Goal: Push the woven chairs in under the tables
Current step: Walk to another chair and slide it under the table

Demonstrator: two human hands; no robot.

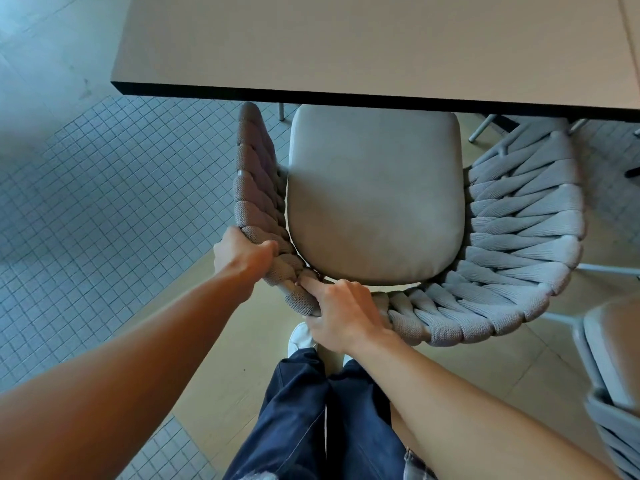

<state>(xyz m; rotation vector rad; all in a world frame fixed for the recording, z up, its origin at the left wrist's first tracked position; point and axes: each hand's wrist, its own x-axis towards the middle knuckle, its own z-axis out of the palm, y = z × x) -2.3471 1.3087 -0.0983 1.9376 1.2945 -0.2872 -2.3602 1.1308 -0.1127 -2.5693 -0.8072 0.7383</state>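
The table shows one long dark front edge running across the view, with its left corner near the upper left. The chair stands facing that edge. The front of its cushion meets the line of the edge and goes just under it, while most of the seat and the whole curved woven back lie out in the open. The tips of both woven arms reach the edge, the right one passing beneath it. The left hand is clenched round the rim of the back on its left curve. The right hand grasps the rim just beside it, nearer the middle of the back, with fingers over the weave and thumb below. The two hands are near each other but apart. To the left of the chair the floor lies open in small square tiles. Smoother pale flooring runs under the chair and the person. On the right there is less room: a second chair sits near the first chair's back at the lower right border, cut off by the frame. Between the back and the person's dark trousers only a narrow strip of floor shows, with a white shoe in it. Counted: one table, two chairs, one cushion in full view, two hands.
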